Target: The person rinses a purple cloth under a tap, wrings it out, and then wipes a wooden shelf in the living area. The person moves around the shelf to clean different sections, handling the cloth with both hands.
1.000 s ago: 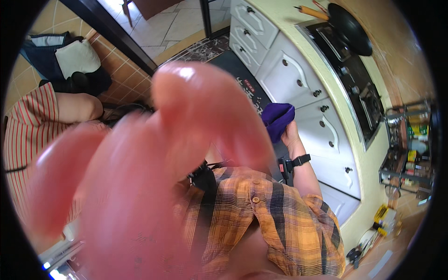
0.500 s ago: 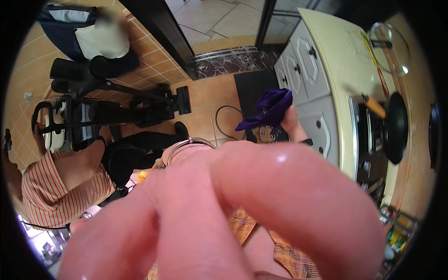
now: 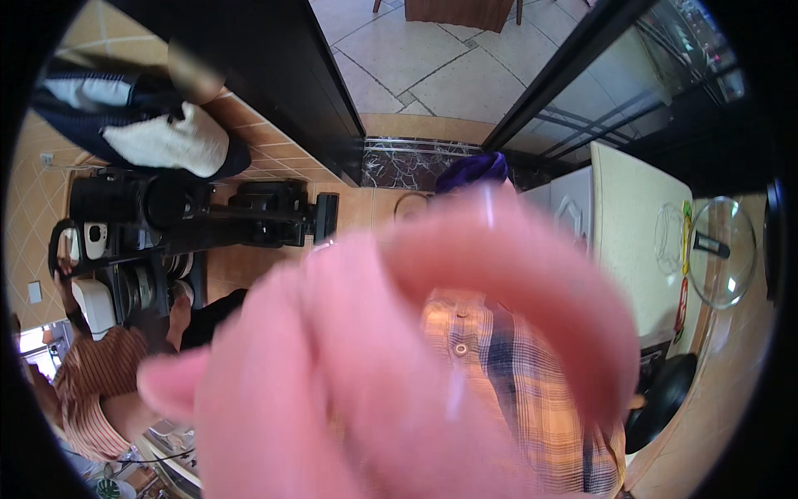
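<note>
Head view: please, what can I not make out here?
All in head view:
The person's bare left hand: blurred, and cut off by the lower edge.
Dark purple cloth: lower part hidden behind that hand.
Orange plaid shirt: partly covered by this hand.
Brown wooden furniture: cut off by the upper edge.

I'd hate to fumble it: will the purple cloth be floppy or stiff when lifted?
The purple cloth would probably hang limp, given its soft, bunched folds. It also looks unlikely to roll, since its shape is loose and uneven.
</note>
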Demonstrator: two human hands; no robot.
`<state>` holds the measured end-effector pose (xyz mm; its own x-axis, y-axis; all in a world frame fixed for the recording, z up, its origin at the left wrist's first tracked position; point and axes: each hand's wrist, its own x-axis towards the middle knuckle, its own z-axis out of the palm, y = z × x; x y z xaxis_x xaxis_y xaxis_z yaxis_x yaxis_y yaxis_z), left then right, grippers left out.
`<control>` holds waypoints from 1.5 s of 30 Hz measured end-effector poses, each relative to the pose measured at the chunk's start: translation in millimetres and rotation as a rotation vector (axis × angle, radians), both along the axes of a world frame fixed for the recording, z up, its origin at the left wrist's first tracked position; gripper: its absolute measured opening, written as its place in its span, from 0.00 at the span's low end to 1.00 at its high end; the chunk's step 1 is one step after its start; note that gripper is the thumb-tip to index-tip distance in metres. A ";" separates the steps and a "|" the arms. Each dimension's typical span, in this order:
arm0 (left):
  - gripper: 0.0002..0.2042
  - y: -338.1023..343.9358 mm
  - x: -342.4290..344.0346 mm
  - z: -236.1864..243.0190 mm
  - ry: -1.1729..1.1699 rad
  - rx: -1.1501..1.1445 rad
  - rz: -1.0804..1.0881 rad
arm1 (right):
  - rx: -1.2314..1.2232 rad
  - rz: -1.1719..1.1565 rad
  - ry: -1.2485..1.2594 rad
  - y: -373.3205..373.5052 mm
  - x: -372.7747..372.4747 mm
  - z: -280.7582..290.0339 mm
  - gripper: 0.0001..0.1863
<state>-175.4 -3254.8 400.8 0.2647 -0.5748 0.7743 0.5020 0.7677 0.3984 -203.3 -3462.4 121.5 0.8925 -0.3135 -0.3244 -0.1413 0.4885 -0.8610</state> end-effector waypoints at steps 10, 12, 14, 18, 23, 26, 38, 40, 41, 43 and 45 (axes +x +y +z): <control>0.19 -143.9 299.5 -174.6 -0.476 1.208 0.282 | 0.346 0.069 -0.056 -122.5 214.3 -3.3 0.21; 0.17 -157.8 337.2 -219.6 -0.442 1.317 0.274 | 0.366 0.106 -0.103 -143.8 260.6 -15.0 0.20; 0.17 -172.8 371.2 -254.6 -0.523 1.412 0.353 | 0.319 0.111 -0.084 -166.4 309.3 -24.3 0.24; 0.24 -223.8 450.3 -284.7 -0.464 1.480 0.531 | 0.347 0.233 -0.038 -209.8 420.9 -32.9 0.23; 0.32 -291.2 537.5 -274.0 -0.806 1.513 0.923 | 0.359 0.320 -0.048 -244.7 534.6 -14.9 0.24; 0.22 -313.5 586.2 -260.5 -0.617 1.578 0.912 | 0.041 0.243 -0.040 -255.3 584.9 -2.0 0.25; 0.15 -295.1 878.3 -243.7 0.010 1.550 0.682 | -0.274 0.337 0.007 -272.8 855.2 -11.5 0.18; 0.14 -278.9 920.2 -245.3 0.113 1.548 0.697 | -0.344 0.384 0.057 -275.6 905.7 -10.0 0.18; 0.13 -268.2 936.4 -245.3 0.187 1.460 0.715 | -0.337 0.417 0.098 -273.6 931.1 -8.4 0.18; 0.11 -247.7 968.1 -241.8 0.295 1.406 0.728 | -0.394 0.474 0.073 -266.6 975.1 -3.8 0.16; 0.10 -230.2 996.0 -238.6 0.372 1.373 0.866 | -0.489 0.523 0.085 -262.3 1011.8 -0.3 0.15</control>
<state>820.6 -3485.0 162.2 0.8891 -0.3238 -0.3235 0.3587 0.0538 0.9319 808.5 -3724.7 121.2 0.9433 0.0207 -0.3312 -0.3276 -0.1005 -0.9394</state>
